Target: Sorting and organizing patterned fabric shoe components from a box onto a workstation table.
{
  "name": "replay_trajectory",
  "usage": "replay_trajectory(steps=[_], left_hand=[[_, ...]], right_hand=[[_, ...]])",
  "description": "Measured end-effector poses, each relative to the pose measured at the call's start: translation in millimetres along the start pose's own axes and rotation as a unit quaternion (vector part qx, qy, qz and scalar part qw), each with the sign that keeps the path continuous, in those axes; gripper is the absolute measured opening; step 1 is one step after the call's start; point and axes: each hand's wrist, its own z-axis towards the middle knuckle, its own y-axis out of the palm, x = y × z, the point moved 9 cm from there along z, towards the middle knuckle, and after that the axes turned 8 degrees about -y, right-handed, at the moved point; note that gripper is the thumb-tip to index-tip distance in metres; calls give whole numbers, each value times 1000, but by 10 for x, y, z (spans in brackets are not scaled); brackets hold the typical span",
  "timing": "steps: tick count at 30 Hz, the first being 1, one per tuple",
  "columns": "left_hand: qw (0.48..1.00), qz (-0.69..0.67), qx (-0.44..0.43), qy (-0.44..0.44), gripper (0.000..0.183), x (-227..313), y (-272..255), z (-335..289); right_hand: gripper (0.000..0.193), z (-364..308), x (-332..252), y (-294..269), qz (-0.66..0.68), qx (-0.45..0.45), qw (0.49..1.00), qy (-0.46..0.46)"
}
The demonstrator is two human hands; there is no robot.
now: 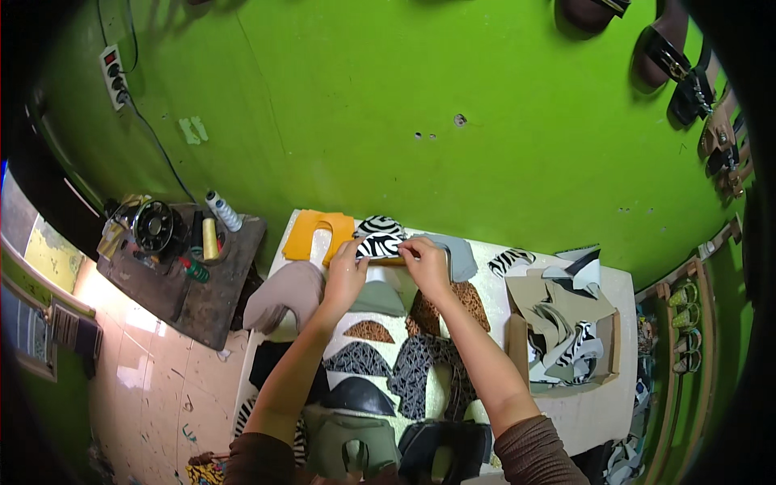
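Between my two hands is a black-and-white zebra-print cut piece [378, 245], held over the far side of the white table [598, 412]. My left hand [346, 273] pinches its left end, and my right hand [427, 263] grips the right end. Just behind lies another zebra-print piece [380, 224]. A yellow cut-out piece [301, 233] is left of my left hand, and grey pieces [459, 257] lie beyond my right. Under my arms are a green half-round piece [377, 299], leopard-print pieces [467, 305] and black-and-grey patterned pieces [356, 358].
A cardboard box [517, 352] full of scraps stands on the table's right. At left, a dark sewing table [174, 303] carries a machine and thread spools [210, 237]. Sandals [664, 56] hang on the green wall, and a wooden rack [710, 339] stands far right.
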Motion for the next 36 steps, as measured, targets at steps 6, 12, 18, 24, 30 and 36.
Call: replay_trajectory(steps=[6,12,18,24,30,36], left_hand=[[996,71,-15,55,34,-287,328,529],[996,75,-15,55,35,-510,574,561],[964,248,-33,86,32,-616,790,575],[949,286,-40,125,36,-390,789,515],[946,224,19,232,31,619,678,191],[926,163,-60,335,28,1592,1399,-268]], right_hand=[[18,267,373,358,-85,-59,992,-70],[20,199,652,522,-149,-15,986,-76],[23,285,794,642,-235,-85,966,-68],[43,179,898,843,-300,-224,927,-22],[41,14,418,23,-273,-201,935,-106],[21,-532,822,-1227,-234,-227,943,61]])
